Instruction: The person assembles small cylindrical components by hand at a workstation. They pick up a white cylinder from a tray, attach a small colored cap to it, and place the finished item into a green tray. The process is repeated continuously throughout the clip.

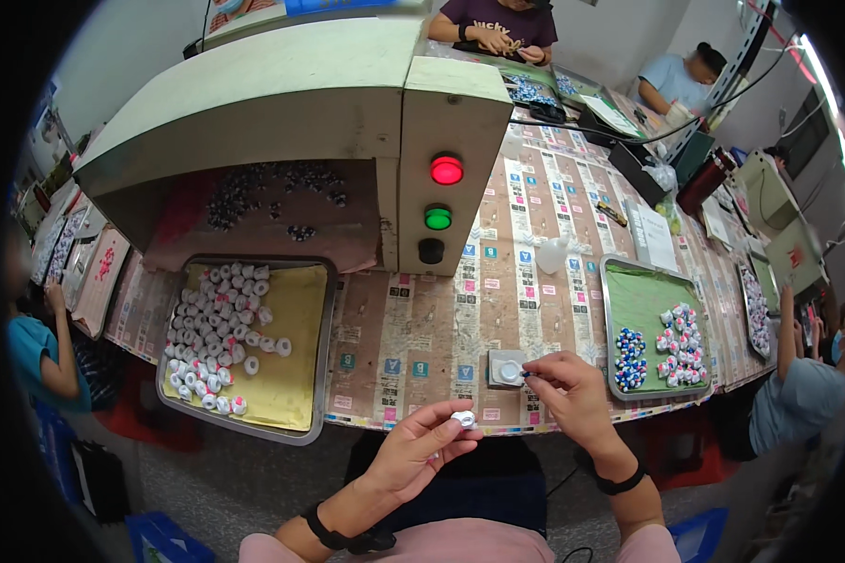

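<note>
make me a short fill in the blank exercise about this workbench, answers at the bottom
1. The round piece in the left hand is mainly ____ in colour.
2. In the large tray nearer the right hand, the liner is coloured ____.
3. On the machine, the lamp directly above the green lamp is ____.
4. The tray with the yellow liner lies to the ____ of both hands.

Missing words: white; green; red; left
</note>
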Demonstrator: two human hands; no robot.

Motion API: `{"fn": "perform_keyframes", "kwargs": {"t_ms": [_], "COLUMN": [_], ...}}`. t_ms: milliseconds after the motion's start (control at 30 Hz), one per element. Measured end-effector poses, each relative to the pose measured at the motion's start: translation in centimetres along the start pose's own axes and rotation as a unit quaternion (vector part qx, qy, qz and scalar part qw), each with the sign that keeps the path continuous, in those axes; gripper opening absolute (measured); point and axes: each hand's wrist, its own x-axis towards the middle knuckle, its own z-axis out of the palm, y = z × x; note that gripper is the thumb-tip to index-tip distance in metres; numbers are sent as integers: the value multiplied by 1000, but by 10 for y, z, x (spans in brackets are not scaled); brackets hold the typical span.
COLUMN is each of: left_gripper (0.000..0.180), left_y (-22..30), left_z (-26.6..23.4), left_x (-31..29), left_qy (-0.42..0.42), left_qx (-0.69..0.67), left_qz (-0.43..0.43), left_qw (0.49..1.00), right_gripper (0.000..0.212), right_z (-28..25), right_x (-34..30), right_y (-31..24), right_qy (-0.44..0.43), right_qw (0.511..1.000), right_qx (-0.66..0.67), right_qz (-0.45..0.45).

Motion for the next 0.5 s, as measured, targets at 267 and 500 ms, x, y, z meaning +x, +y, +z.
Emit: {"fn": "perform_keyframes", "kwargs": {"t_ms": [267, 500], "left_gripper": [31, 31], "left_y": [1, -2], "left_z": [-2, -4], "left_x": [-2, -3], "left_qy": [-8, 1], "left_qx": [-6, -4], "left_qz": [-5, 0], "left_qw": [1000, 1000], "right_gripper": [8, 10], "right_z": [18, 18], "right_x": [13, 15], "right_y": [-3, 0], "right_qy": [14, 9], "right_qw": [980, 975], "right_qx": [-170, -188], "right_qz": [-103, -121]}}
